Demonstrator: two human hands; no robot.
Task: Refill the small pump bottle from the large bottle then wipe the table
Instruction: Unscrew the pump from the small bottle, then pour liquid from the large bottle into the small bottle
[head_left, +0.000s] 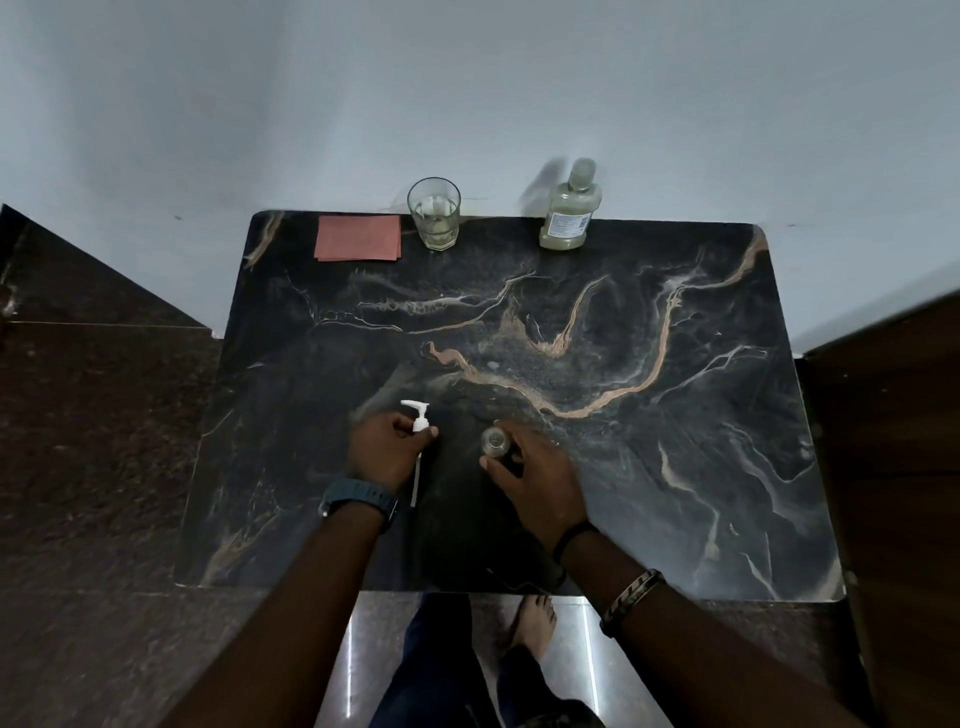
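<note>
While left hand (383, 451) pinches pump (418, 423), right hand (537, 477) grips small bottle (493, 442), open. Big bottle (570, 212) nearly full; label unreadable. Glass (433, 213) half full.

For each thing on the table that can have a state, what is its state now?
small bottle: open, pump removed, upright, held by right hand
pump head: off the bottle, tube hanging, held in left hand
large bottle: upright, capped, partly full
glass: upright, some clear liquid inside
pink cloth: folded flat, untouched
</note>
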